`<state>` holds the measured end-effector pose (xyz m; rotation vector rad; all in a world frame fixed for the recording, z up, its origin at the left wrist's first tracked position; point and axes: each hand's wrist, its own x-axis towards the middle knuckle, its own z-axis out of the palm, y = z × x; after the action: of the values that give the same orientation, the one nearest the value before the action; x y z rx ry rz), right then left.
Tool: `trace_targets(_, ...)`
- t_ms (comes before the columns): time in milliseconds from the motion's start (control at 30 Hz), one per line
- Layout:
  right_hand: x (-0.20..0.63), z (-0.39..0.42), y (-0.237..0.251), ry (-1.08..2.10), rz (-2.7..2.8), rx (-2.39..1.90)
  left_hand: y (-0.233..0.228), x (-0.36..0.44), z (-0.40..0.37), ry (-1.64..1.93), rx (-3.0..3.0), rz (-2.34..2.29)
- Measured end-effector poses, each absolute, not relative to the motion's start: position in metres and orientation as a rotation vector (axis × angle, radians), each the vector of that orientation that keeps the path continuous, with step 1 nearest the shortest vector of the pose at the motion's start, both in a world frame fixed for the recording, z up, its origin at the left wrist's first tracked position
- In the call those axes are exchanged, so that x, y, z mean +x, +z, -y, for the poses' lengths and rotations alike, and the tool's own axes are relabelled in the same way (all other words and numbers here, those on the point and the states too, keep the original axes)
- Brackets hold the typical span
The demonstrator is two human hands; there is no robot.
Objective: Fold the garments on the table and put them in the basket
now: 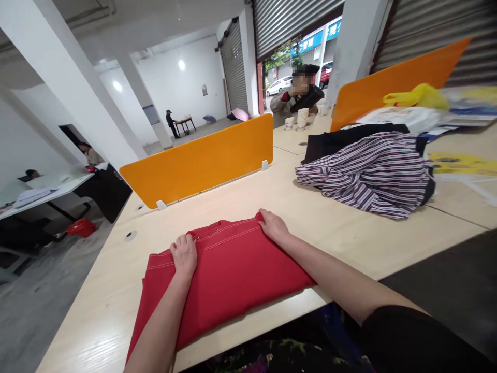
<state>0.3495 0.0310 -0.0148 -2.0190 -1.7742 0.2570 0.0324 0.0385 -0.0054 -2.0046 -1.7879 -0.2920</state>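
Observation:
A folded red garment (233, 274) with white stitching lies flat on the pale wooden table (334, 228) close to its near edge. My left hand (184, 255) rests on the garment's far edge toward the left, fingers curled over the hem. My right hand (274, 227) presses on the garment's far right corner, fingers bent at the fold. Both forearms reach across the cloth.
A pile of striped and dark clothes (368, 173) lies to the right. Orange dividers (198, 160) stand across the table. A person (297, 96) sits at the far end beside stacked cups (302, 118). Bags and papers (419, 109) lie at far right.

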Motion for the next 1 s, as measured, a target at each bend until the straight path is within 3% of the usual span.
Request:
trace_targets(167, 0.344, -0.03, -0.021, 0.227, 1.764, -1.987, 0.002, 0.064, -0.006, -0.472, -2.23, 1.662)
trace_targets(433, 0.369, -0.021, -0.002, 0.249, 1.544, -2.084, -0.035, 0.085, 0.024, -0.385, -2.532, 1.595)
trace_targets(600, 0.394, 0.023, -0.008, 0.622, 1.291, -2.038, -0.031, 0.082, 0.025, -0.376, -2.553, 1.653)
trace_targets(833, 0.369, 0.085, -0.003, 1.68, 0.92, -1.315, -0.029, 0.085, 0.029, -0.457, -2.632, 1.76)
trace_targets(1000, 0.351, 0.088, 0.011, 1.645, 0.853, -1.303, -0.022, 0.07, 0.06, -0.438, -2.674, 1.738)
